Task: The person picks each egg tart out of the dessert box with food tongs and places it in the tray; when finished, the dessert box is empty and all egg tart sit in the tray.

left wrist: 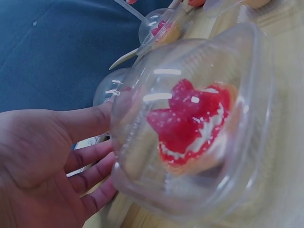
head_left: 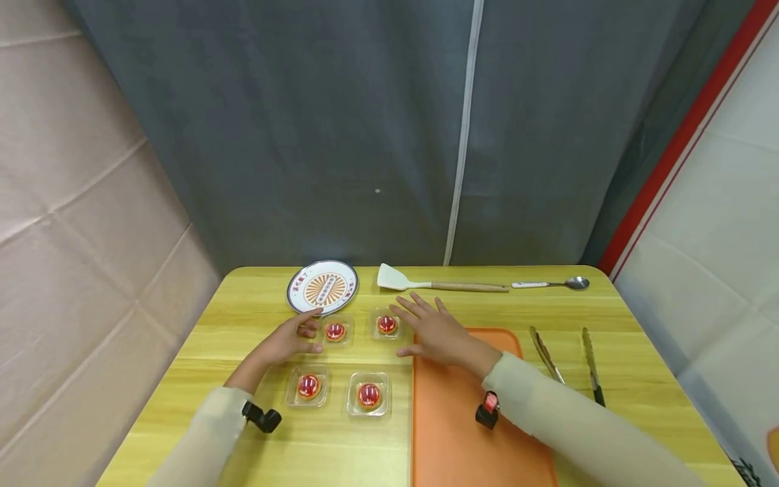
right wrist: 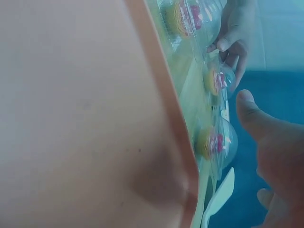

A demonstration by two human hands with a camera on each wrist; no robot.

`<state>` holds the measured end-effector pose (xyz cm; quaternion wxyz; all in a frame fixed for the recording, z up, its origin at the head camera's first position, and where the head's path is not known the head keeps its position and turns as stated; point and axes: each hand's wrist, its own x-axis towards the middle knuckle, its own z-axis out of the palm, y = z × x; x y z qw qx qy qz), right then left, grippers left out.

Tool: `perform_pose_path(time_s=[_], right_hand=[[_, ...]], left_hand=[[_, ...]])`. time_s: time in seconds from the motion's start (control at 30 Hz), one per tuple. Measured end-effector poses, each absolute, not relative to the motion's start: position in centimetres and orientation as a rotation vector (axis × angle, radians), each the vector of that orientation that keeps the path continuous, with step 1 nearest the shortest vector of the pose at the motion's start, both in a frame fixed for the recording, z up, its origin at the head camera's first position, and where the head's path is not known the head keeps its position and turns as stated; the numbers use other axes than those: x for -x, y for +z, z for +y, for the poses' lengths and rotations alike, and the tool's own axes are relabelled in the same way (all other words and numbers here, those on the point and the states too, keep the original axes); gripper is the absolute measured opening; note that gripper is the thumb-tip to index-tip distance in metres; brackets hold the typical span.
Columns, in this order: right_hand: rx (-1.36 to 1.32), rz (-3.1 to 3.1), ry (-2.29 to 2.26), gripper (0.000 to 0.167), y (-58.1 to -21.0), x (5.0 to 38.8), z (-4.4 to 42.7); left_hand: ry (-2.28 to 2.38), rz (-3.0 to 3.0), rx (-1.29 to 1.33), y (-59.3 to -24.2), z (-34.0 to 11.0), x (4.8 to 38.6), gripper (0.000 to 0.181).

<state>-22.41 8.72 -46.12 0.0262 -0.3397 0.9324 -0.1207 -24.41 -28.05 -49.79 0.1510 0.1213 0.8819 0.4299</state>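
Several red-topped fruit tarts sit in see-through domed plastic boxes on the table. My left hand (head_left: 288, 341) hovers by the far-left tart box (head_left: 335, 331), thumb and fingers spread apart and nothing held. A near-left tart box (head_left: 308, 386) lies below that wrist; its tart (left wrist: 194, 128) looms large in the left wrist view. Over the upper edge of the orange tray (head_left: 462, 433), my right hand (head_left: 439, 333) is spread palm down beside the far-right tart box (head_left: 386, 325). Whether its fingertips touch the lid is hard to tell. A near-right tart box (head_left: 368, 395) stands left of the tray.
A white patterned plate (head_left: 323, 287) lies at the back left. Along the back edge are a white spatula (head_left: 395, 278) with a wooden handle and a spoon (head_left: 576, 283). Tongs (head_left: 589, 358) lie opened out right of the tray. A grey curtain (head_left: 341, 135) hangs behind the table.
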Motion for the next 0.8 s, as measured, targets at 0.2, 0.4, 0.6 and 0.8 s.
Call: perform_pose_path(time_s=[0.2, 0.4, 0.6, 0.8], right_hand=[[1.138, 2.833, -0.375, 0.092, -46.7, 23.4, 6.2], [1.242, 2.781, -0.326, 0.086, -46.8, 24.3, 2.7], [1.321, 2.735, -0.382, 0.081, -46.8, 25.3, -0.3], [1.304, 2.689, -0.419, 0.080, -47.5, 26.3, -2.5]], left_hand=[[1.223, 2.547, -0.386, -50.0, -27.9, 24.5, 0.087], [1.201, 2.575, -0.388, -50.2, -27.8, 24.7, 0.081], [1.209, 2.564, -0.396, -50.2, -27.9, 24.8, 0.079], [1.225, 2.554, -0.397, -50.3, -27.9, 24.8, 0.080]])
